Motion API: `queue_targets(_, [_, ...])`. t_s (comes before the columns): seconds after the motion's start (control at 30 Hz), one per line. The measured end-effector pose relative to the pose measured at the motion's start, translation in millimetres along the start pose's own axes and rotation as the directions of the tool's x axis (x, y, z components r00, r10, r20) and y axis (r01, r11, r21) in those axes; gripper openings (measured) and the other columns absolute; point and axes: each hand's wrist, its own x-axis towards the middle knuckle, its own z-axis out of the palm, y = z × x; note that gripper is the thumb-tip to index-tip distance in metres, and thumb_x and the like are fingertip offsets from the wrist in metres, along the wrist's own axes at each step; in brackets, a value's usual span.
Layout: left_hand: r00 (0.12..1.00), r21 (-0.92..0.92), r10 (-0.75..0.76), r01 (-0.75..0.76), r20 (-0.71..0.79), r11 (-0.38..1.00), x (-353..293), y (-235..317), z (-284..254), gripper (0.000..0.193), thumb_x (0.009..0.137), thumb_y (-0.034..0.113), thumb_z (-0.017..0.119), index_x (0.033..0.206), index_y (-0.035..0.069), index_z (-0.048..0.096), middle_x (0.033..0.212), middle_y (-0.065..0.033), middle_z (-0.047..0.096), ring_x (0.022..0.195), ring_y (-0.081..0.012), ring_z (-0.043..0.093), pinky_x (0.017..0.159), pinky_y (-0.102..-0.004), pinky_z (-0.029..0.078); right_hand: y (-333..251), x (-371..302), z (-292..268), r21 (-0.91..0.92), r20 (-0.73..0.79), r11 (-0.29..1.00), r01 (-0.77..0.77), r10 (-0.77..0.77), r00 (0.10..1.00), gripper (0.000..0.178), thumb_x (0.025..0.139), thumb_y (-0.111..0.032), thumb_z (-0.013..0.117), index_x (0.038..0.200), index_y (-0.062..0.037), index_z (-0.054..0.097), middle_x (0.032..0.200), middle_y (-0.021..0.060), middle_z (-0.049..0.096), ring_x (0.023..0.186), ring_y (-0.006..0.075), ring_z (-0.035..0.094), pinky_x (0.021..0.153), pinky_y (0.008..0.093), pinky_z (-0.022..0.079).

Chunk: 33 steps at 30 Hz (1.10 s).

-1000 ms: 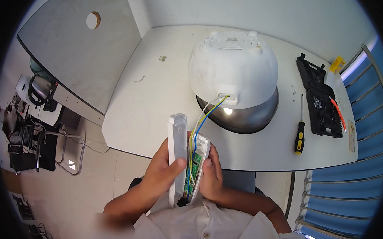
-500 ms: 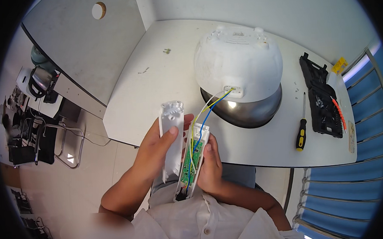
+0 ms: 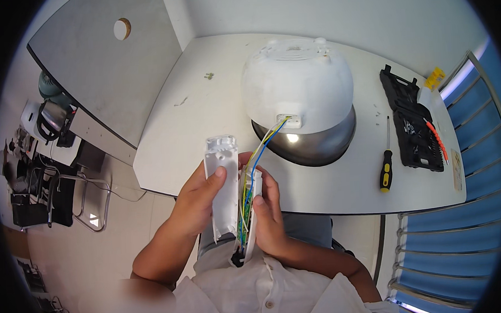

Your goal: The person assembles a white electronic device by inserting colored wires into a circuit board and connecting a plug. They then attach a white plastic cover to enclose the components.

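The right hand lies mostly hidden behind the open white casing, whose wiring ends cannot be made out.

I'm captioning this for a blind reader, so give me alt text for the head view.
Two hands hold an opened white plastic housing: the left hand grips its cover, the right hand the wired half. Coloured wires run to an overturned white cooker on a white table.

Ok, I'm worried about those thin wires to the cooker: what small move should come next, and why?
Probably ease the white cover a little further off the wired half, slowly. The left hand holds the cover and the right hand holds the wired half, while blue and yellow wires run up to the white cooker, so a pull could strain them.
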Motion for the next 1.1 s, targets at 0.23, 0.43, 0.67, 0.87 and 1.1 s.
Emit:
queue_targets(0.23, [1.000,0.004,-0.006,0.006,0.029,1.000,-1.4,2.3,4.8,0.052,0.096,0.036,0.042,0.130,-0.003,0.040,0.128,-0.0131,0.049,0.114,-0.0195,0.049,0.097,-0.0335,0.037,-9.8,-2.4,1.5,-0.075,-0.011,0.997,-0.021,0.020,1.000,0.057,0.094,-0.020,0.044,0.142,-0.0041,0.017,0.104,0.0054,0.041,0.087,0.0108,0.040,0.080,0.0249,0.036])
queue_targets(0.43, [0.999,-0.025,0.006,-0.005,0.033,1.000,-1.5,2.0,8.0,0.055,0.095,0.038,0.043,0.131,-0.004,0.039,0.130,-0.0135,0.047,0.117,-0.0208,0.047,0.099,-0.0345,0.036,-14.2,-3.3,0.8,-0.118,-0.024,0.993,-0.011,0.008,1.000,0.057,0.092,-0.017,0.047,0.141,-0.0039,0.019,0.104,0.0058,0.043,0.087,0.0111,0.042,0.078,0.0252,0.038])
queue_targets(0.67, [0.998,-0.043,0.040,-0.038,0.053,0.998,0.1,-4.3,5.8,0.058,0.094,0.040,0.045,0.133,-0.003,0.036,0.133,-0.0138,0.045,0.120,-0.0215,0.045,0.101,-0.0347,0.034,-16.2,-2.2,1.4,-0.073,-0.028,0.997,-0.010,0.008,1.000,0.055,0.091,-0.016,0.047,0.139,-0.0030,0.022,0.106,0.0065,0.044,0.092,0.0121,0.044,0.081,0.0263,0.039])
queue_targets(0.87, [0.997,0.035,0.038,-0.040,0.073,0.999,-2.0,-6.8,9.9,0.065,0.091,0.046,0.047,0.133,-0.001,0.035,0.138,-0.0194,0.037,0.123,-0.0285,0.042,0.102,-0.0420,0.033,-20.4,2.0,1.2,0.098,-0.026,0.990,-0.103,0.106,0.994,0.054,0.085,-0.009,0.045,0.135,0.0006,0.026,0.120,0.0109,0.045,0.108,0.0170,0.044,0.096,0.0306,0.034])
queue_targets(1.1, [0.997,-0.051,0.064,-0.062,0.041,0.997,-6.5,3.4,9.6,0.061,0.094,0.040,0.046,0.135,-0.002,0.029,0.137,-0.0175,0.040,0.123,-0.0242,0.042,0.101,-0.0368,0.034,-19.2,14.8,-0.4,0.222,0.049,0.959,-0.178,0.171,0.984,0.050,0.084,-0.013,0.042,0.131,0.0012,0.031,0.121,0.0110,0.045,0.113,0.0178,0.042,0.099,0.0314,0.032])
